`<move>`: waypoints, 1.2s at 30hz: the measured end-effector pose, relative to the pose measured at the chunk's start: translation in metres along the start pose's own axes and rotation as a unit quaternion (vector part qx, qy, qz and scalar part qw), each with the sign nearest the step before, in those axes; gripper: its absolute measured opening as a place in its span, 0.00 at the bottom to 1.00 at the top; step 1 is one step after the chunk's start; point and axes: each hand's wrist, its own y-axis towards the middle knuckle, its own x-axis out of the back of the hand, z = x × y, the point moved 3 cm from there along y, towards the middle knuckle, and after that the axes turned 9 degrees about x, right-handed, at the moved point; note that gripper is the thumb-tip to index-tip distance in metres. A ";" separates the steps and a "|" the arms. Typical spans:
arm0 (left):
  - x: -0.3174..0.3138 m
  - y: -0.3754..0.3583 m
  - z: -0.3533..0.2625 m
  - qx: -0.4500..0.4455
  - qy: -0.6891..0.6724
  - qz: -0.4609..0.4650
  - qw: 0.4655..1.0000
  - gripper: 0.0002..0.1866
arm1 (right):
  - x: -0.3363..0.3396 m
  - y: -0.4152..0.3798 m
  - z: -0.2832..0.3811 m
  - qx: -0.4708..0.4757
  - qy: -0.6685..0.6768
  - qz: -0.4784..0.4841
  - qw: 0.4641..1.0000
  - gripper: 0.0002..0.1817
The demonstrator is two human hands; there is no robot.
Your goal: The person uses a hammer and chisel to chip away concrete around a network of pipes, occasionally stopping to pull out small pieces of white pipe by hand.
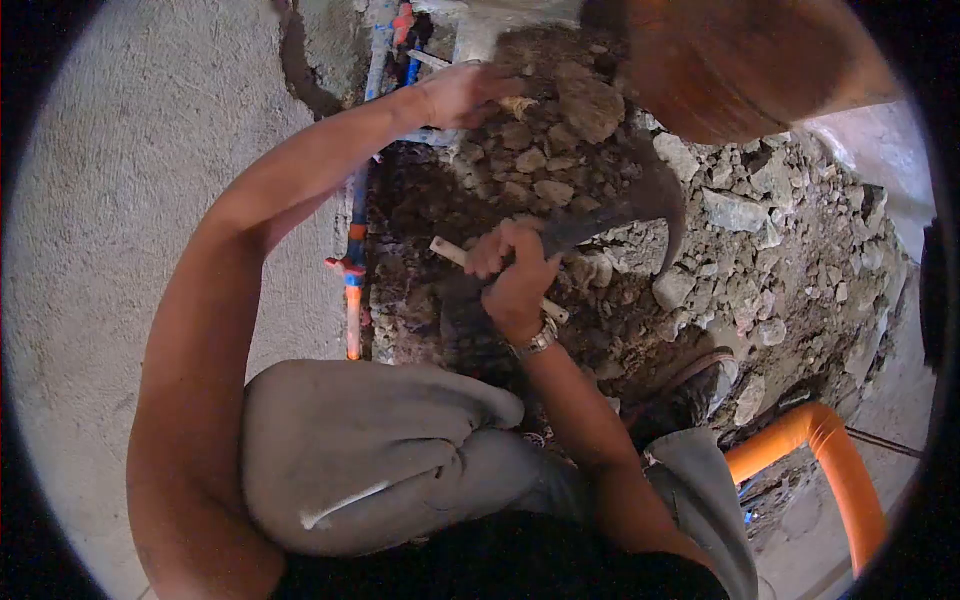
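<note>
My right hand (pixel 515 275), with a metal-banded watch at its wrist, is closed around a dark pick (pixel 610 215) whose curved, pointed head lies over the rubble to the right. A pale stick-like piece (pixel 450 251) passes behind this hand, its ends showing on both sides. Further forward, my left hand (pixel 465 95) reaches over the dug soil, beside a small tan piece (pixel 517 104) and several stones (pixel 590 105). Its fingers are smeared by motion, so whether they hold anything is unclear.
Blue pipe (pixel 360 195) with red and orange fittings runs along the rough concrete (pixel 190 120) at left. A large orange-brown rounded object (pixel 740 75) stands upper right. Broken rubble (pixel 735 212) covers the right side, above a bent orange pipe (pixel 825 450). A shoe (pixel 718 382) shows nearby.
</note>
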 end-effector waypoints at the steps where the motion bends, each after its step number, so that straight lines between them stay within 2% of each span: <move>1: -0.003 0.001 0.005 -0.011 0.001 0.003 1.000 0.33 | -0.002 0.003 -0.002 -0.015 0.028 -0.013 0.999 0.14; 2: -0.007 0.001 0.008 -0.022 0.002 0.005 1.000 0.32 | 0.001 0.009 -0.004 -0.014 0.027 -0.013 0.999 0.14; 4: -0.004 0.004 0.001 -0.021 -0.007 -0.007 1.000 0.32 | 0.008 0.017 -0.019 -0.249 0.009 -0.006 0.968 0.17; 7: 0.000 0.003 -0.001 0.011 -0.011 -0.011 1.000 0.31 | 0.016 0.012 -0.011 -0.195 -0.027 0.012 0.980 0.17; 8: 0.000 0.001 -0.001 0.036 -0.010 -0.002 0.999 0.30 | 0.016 0.006 -0.012 -0.198 -0.025 0.011 0.980 0.17; 10: 0.003 0.000 -0.010 0.042 -0.015 -0.007 0.999 0.29 | 0.016 0.000 -0.007 -0.129 0.003 0.020 0.991 0.15; 11: 0.007 0.003 -0.012 0.049 -0.018 -0.017 0.998 0.29 | 0.015 0.000 -0.005 -0.126 0.003 0.021 0.992 0.15; 12: 0.006 0.004 -0.010 0.050 -0.017 -0.019 0.998 0.29 | 0.012 -0.002 -0.002 -0.132 0.004 0.016 0.991 0.16; 14: 0.006 0.004 -0.009 -0.011 -0.011 -0.038 0.999 0.28 | 0.010 -0.002 0.000 -0.140 0.006 0.013 0.990 0.16; 16: 0.000 0.001 -0.002 -0.002 -0.013 -0.045 0.999 0.28 | 0.010 0.001 0.003 -0.075 -0.013 0.004 0.997 0.15; 19: 0.001 0.001 -0.003 0.004 -0.015 -0.048 0.999 0.28 | 0.009 0.006 -0.002 -0.055 0.029 -0.034 0.997 0.16; 20: 0.004 0.002 -0.005 0.002 -0.015 -0.043 0.999 0.28 | 0.007 0.010 -0.005 -0.055 0.029 -0.034 0.997 0.16; 22: 0.007 0.004 -0.006 0.009 -0.038 -0.029 0.999 0.28 | 0.003 0.012 -0.015 -0.175 -0.005 -0.014 0.984 0.17; 24: 0.008 0.008 -0.005 0.011 -0.059 -0.018 0.998 0.28 | 0.010 0.016 -0.009 -0.187 -0.031 0.001 0.982 0.17; 25: 0.008 0.007 -0.006 -0.022 -0.034 -0.032 0.999 0.28 | 0.012 0.018 -0.007 -0.204 -0.055 0.018 0.977 0.17; 26: 0.006 0.003 -0.008 -0.052 -0.012 -0.042 0.998 0.29 | 0.014 0.015 -0.006 -0.206 -0.055 0.017 0.977 0.17; 28: 0.009 0.003 -0.025 -0.043 0.002 -0.028 0.999 0.30 | 0.011 0.004 0.001 -0.138 -0.033 0.034 0.989 0.16; 36: 0.000 0.001 -0.016 -0.011 0.012 -0.059 0.998 0.33 | 0.016 0.000 0.001 -0.119 -0.010 0.013 0.993 0.14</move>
